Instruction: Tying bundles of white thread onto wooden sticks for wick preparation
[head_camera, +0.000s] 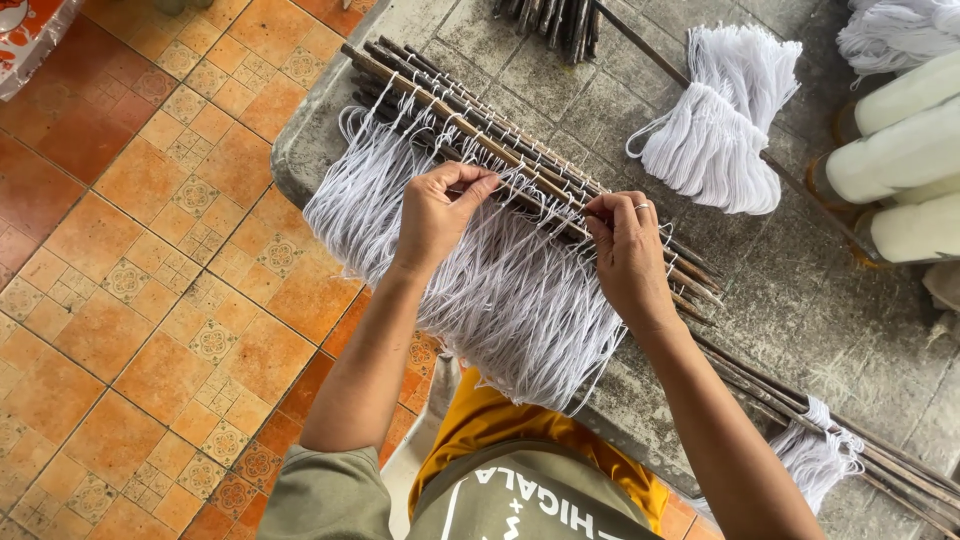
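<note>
**Both hands pinch strings along the sticks**

The left hand (437, 212) and right hand (625, 250) each nip white strings (500, 290) looped over the dark sticks (520, 150) on the grey slab (800, 300), probably spacing them; strands hang free off the edge.

Dark, rough wooden sticks (520, 150) lie on the matt, stained grey concrete table (800, 290). Matt white cotton strings (520, 300) hang from them over the table's edge. Beside the table, the floor tiles (150, 300) are smooth orange ceramic with a faint sheen.
</note>
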